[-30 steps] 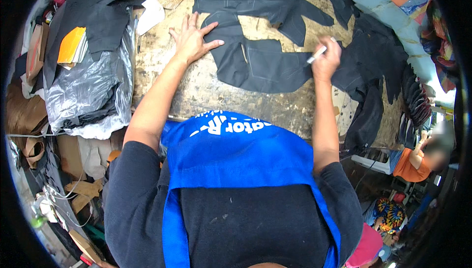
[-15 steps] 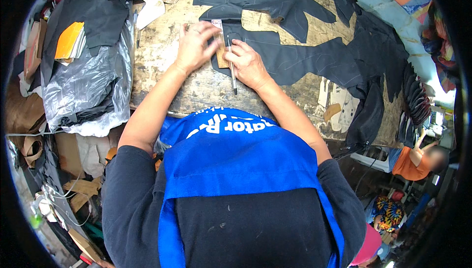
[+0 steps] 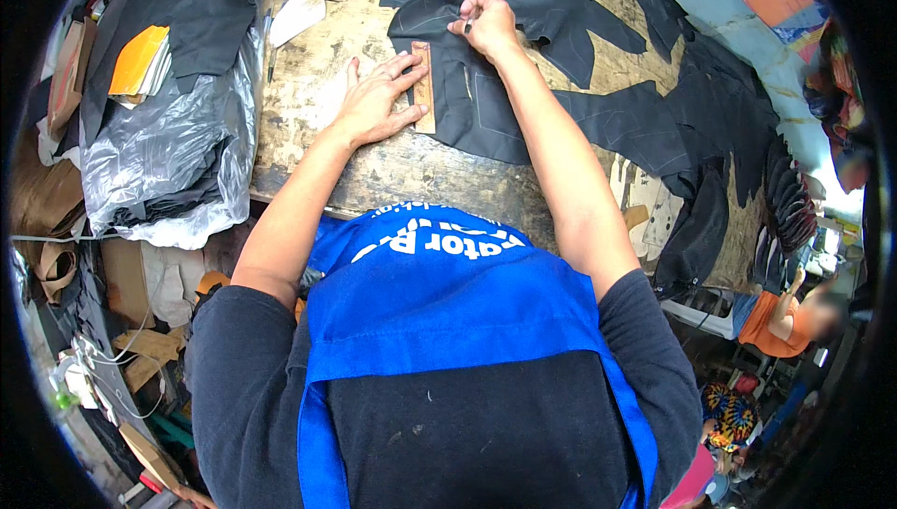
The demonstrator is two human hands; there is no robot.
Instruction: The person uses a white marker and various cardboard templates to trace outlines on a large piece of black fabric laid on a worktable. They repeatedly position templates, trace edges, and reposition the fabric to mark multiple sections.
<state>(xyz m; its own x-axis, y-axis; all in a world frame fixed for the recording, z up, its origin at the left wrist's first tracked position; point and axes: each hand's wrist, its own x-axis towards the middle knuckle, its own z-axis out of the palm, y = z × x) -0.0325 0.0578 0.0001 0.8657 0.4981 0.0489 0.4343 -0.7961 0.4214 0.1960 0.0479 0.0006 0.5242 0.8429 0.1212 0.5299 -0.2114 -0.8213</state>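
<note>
My left hand [image 3: 378, 106] lies with fingers spread on the worktable. Its index finger and thumb reach onto a narrow tan strip [image 3: 423, 89], a template by its look, which lies on the left edge of a black sheet piece [image 3: 491, 135]. Farther off and to the right, my right hand [image 3: 489, 25] is closed round a pen [image 3: 467, 29], mostly hidden by the fingers. That hand is over another part of the black material [image 3: 425, 9]. Thin pale outlines, one of them a rectangle, show on the black sheet beside my right forearm.
The worn wooden table [image 3: 327, 168] carries more black pieces [image 3: 645, 117] to the right. Pale pattern pieces [image 3: 297, 12] and another pen [image 3: 271, 47] lie at the left. A clear plastic bag [image 3: 159, 173] stands beside the table. Another person [image 3: 780, 322] is at the far right.
My right hand has moved away and up with the pen, from beside the strip onto the black material. My left hand has come down flatter, its fingers on the strip.
</note>
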